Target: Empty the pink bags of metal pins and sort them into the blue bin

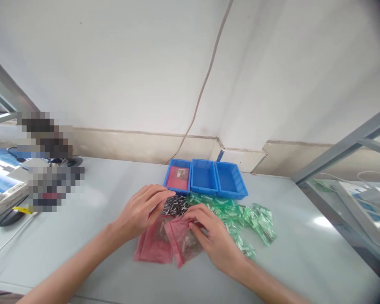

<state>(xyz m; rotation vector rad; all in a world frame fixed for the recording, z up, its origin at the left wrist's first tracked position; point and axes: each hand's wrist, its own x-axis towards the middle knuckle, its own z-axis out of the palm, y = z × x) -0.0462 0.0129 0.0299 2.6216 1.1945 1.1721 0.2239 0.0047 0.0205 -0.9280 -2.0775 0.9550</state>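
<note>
My left hand (142, 213) rests on the table with fingers curled, its fingertips at a pile of small dark metal parts (175, 205). My right hand (213, 240) pinches the top edge of a small red plastic bag (183, 242) that lies over a flat stack of red bags (152, 247). A heap of small green bags (247, 217) spreads to the right of my right hand. What my left fingers hold, if anything, is hidden.
Three blue bins (205, 177) stand in a row by the wall; the left bin (177, 178) holds red bags. A cable (205, 80) runs down the wall. A power strip (1, 198) and cords lie at far left. Metal frame bars (345, 147) stand at right.
</note>
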